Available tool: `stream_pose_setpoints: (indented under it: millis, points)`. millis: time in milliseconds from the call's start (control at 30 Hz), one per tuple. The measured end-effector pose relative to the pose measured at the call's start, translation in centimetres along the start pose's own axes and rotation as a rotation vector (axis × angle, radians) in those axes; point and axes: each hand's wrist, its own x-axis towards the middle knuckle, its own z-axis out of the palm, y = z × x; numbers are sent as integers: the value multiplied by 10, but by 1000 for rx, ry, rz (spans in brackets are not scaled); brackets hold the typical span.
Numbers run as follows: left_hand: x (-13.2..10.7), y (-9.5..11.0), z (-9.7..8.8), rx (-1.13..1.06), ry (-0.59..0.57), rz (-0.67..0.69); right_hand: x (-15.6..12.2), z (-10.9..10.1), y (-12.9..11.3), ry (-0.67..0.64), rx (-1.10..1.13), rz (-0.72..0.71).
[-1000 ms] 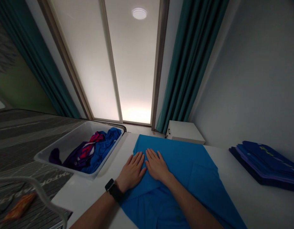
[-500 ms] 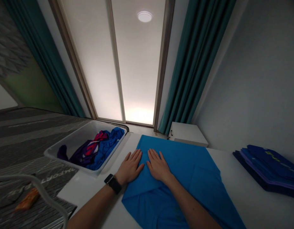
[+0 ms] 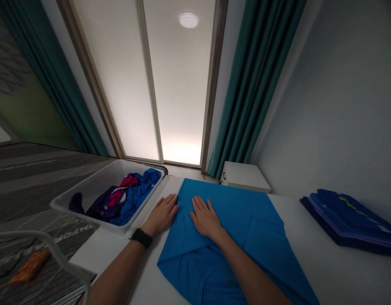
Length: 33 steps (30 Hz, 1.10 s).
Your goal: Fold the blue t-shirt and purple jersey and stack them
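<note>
Upside-down lettering on the grey mat (image 3: 39, 203) is too blurred for me to read. My 2 hands lie open, palms down, gripping nothing: my left hand (image 3: 162, 215) at the edge of the blue shirt (image 3: 236, 228), my right hand (image 3: 205, 219) on it, slightly apart. The shirt lies flat on the white table (image 3: 325, 271). Beside it, a clear plastic bin (image 3: 87, 188) holds crumpled blue, purple and pink clothes (image 3: 131, 199).

Blue cloth (image 3: 236, 228) cut off below, orange packet (image 3: 29, 267) blurred
</note>
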Motion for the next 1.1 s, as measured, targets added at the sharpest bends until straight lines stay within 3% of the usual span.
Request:
stream_pose_setpoints:
  millis: [167, 300, 433, 600, 733, 933, 1100]
  points:
    - [1, 1, 3, -17, 127, -132, 1, 2, 2, 7, 10, -2]
    - [3, -4, 5, -98, 72, 40, 0, 2, 3, 8, 5, -8]
    - [0, 4, 10, -95, 37, 219, 0, 3, 2, 24, -7, -9]
    - [-4, 15, 20, 34, 23, 230, 0, -1, 1, 46, 20, -5]
    - [-4, 14, 21, 68, 9, 229, -6, -17, 2, 13, 49, 16]
    - [-5, 23, 9, 88, 63, 253, -56, -46, 23, -94, 44, 39]
    - [-26, 69, -2, 42, 45, 446, -129, -47, 56, -79, 5, 139]
